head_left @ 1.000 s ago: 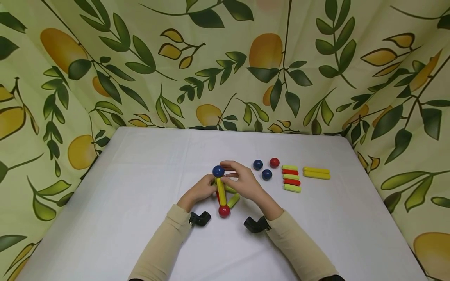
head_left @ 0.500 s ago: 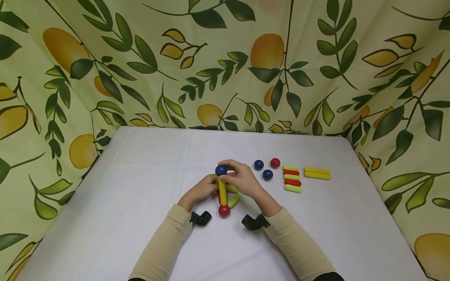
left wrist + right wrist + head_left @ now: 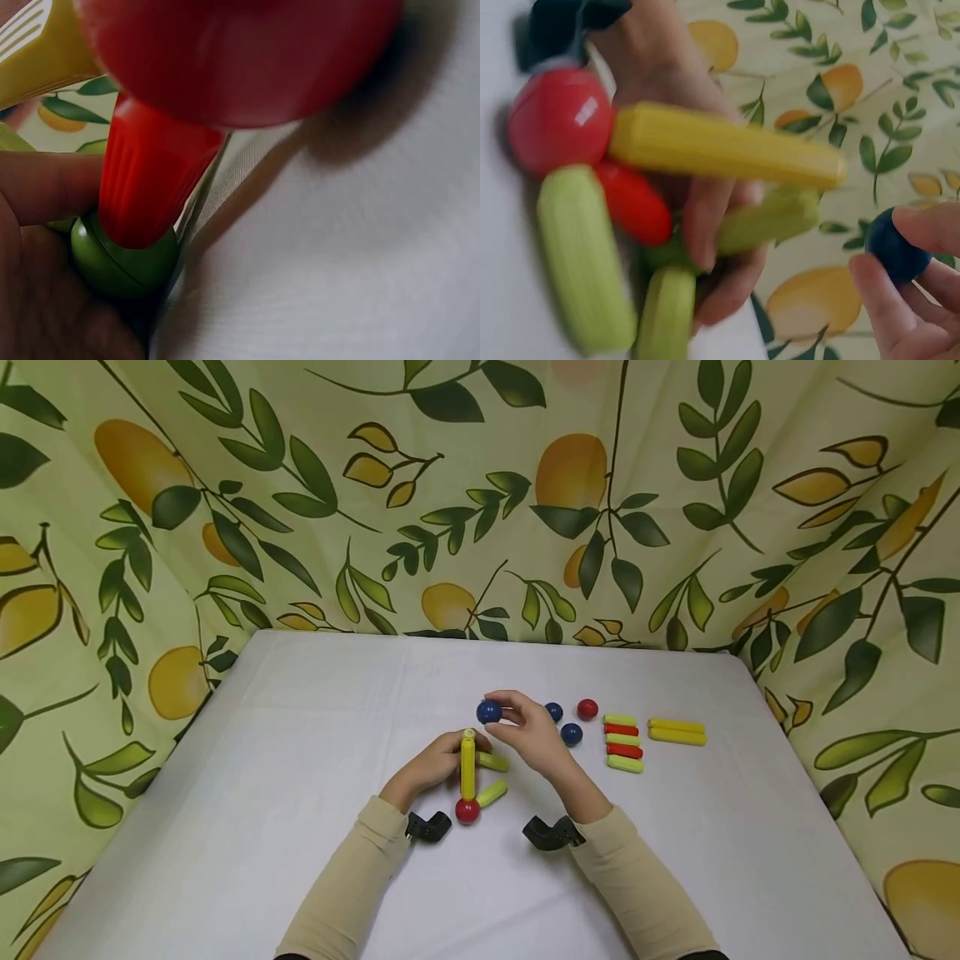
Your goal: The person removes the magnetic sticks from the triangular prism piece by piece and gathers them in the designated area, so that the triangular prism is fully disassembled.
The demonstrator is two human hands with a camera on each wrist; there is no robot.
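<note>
Fingers point(image 3: 510, 696) of our right hand point(image 3: 532, 735) pinching a blue ball point(image 3: 489, 712), our left hand point(image 3: 437, 760), toward eight o'clock, gripping a green ball point(image 3: 120, 262), yellow rod point(image 3: 468, 768) rising from a red ball point(image 3: 467, 811) at its five o'clock, other balls point(image 3: 587, 709) and rods point(image 3: 623, 752) around our three.

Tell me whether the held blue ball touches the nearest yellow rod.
No, a clear gap shows between the blue ball and the yellow rod.
</note>
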